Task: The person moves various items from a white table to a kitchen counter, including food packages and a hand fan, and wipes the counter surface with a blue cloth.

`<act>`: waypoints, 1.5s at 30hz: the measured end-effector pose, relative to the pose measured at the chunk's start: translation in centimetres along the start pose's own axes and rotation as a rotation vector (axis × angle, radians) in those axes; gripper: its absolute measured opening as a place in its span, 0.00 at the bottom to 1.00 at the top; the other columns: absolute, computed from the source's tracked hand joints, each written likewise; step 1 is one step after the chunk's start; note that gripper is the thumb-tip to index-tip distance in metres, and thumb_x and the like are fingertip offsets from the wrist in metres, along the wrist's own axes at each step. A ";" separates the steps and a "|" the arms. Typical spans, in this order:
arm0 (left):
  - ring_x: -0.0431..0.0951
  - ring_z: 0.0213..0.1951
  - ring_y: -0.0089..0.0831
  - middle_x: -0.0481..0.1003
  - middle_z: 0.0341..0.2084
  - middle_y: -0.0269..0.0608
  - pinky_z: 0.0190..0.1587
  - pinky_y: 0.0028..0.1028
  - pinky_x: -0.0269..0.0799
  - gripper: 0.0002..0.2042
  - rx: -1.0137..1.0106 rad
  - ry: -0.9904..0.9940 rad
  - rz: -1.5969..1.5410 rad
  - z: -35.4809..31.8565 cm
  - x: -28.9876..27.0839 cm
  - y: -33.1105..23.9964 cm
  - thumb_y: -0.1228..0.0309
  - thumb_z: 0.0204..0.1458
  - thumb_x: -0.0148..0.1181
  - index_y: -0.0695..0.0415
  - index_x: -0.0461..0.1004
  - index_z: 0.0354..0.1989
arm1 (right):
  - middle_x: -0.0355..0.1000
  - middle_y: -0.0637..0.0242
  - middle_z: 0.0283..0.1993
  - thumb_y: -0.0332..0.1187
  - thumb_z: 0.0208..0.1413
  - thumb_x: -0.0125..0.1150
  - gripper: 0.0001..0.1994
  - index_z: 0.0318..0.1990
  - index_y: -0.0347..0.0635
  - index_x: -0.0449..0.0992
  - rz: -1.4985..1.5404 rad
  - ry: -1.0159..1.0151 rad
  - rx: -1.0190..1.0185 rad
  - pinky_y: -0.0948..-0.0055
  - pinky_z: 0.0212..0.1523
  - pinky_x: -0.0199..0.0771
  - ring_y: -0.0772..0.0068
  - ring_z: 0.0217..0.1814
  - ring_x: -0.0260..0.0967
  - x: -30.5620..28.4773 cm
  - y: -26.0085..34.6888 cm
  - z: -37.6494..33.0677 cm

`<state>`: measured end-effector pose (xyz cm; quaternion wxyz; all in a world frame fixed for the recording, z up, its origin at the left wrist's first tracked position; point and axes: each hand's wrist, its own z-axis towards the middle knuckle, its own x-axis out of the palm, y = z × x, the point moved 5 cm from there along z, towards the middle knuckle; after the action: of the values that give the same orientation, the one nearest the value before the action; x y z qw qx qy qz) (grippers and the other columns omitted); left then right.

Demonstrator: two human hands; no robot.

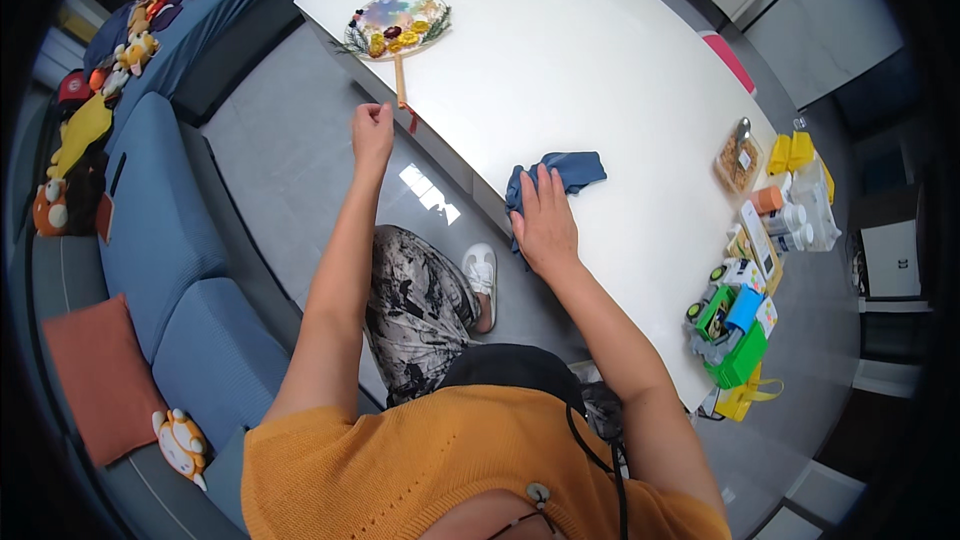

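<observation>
Head view shows a crumpled, dark blue fabric cloth [585,170] at the near edge of your smooth white worktop [560,60], its near part seeming to droop over. Your right hand [547,225] lies flat on it, fingers extended; your left hand [373,134] is curled into a loose fist off the edge, nothing visible inside. Expect the cloth to be light, limp and unbreakable, sliding easily; press with a flat palm or pinch its free right corner. Mind the round, translucent, flower-trimmed hand fan [398,20] near your left hand: it looks fragile. Rightward, a clear box of brown bits [733,176] and a green-and-blue plastic toy truck [742,357] limit sideways reach.
</observation>
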<state>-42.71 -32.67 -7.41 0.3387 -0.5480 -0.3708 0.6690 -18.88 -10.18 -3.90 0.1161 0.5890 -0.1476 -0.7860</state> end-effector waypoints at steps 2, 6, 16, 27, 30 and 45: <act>0.74 0.29 0.36 0.72 0.22 0.49 0.33 0.32 0.68 0.18 -0.133 0.106 0.048 0.7 1.4 -0.9 0.56 0.51 0.53 0.63 0.70 0.30 | 0.51 0.46 0.62 0.36 0.48 0.57 0.30 0.59 0.38 0.57 -0.017 -0.001 -0.012 0.59 0.62 0.51 0.44 0.65 0.46 0.6 0.1 1.6; 0.75 0.32 0.49 0.74 0.24 0.55 0.37 0.40 0.67 0.24 -0.126 0.250 0.234 2.2 3.2 0.2 0.51 0.52 0.46 0.63 0.71 0.27 | 0.49 0.45 0.63 0.34 0.50 0.54 0.27 0.59 0.42 0.58 -0.002 0.012 0.011 0.60 0.62 0.52 0.44 0.65 0.45 1.3 -1.3 4.0; 0.73 0.31 0.53 0.73 0.22 0.55 0.36 0.44 0.65 0.22 -0.102 0.247 0.179 1.7 1.2 -1.0 0.55 0.57 0.39 0.63 0.69 0.24 | 0.54 0.40 0.60 0.28 0.44 0.49 0.24 0.54 0.39 0.64 -0.052 -0.009 0.102 0.57 0.65 0.46 0.40 0.64 0.46 4.3 -4.3 14.2; 0.71 0.36 0.57 0.73 0.29 0.59 0.39 0.47 0.64 0.23 0.015 0.277 0.342 -1.3 0.8 -4.7 0.54 0.57 0.38 0.63 0.69 0.27 | 0.59 0.57 0.58 0.24 0.37 0.60 0.28 0.52 0.50 0.67 0.164 0.019 -0.230 0.63 0.57 0.62 0.52 0.62 0.54 1.2 3.7 6.7; 0.71 0.38 0.58 0.73 0.32 0.60 0.42 0.47 0.65 0.23 0.004 0.380 0.362 -3.1 3.1 -4.4 0.54 0.57 0.38 0.64 0.70 0.31 | 0.58 0.58 0.59 0.23 0.36 0.61 0.30 0.54 0.51 0.66 0.119 0.047 -0.197 0.64 0.56 0.64 0.53 0.62 0.54 -1.2 2.5 1.5; 0.73 0.34 0.59 0.73 0.28 0.62 0.40 0.49 0.67 0.22 0.345 0.848 0.467 -26.0 12.9 -15.4 0.55 0.56 0.38 0.63 0.70 0.31 | 0.61 0.58 0.57 0.23 0.40 0.56 0.25 0.51 0.54 0.69 -0.116 -0.070 0.097 0.65 0.49 0.70 0.53 0.59 0.60 -11.5 -5.9 -23.7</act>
<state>-18.62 -10.71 -3.50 0.3862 -0.7755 0.0470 0.4973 7.06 -2.84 -2.08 0.0367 0.5736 -0.1551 -0.8035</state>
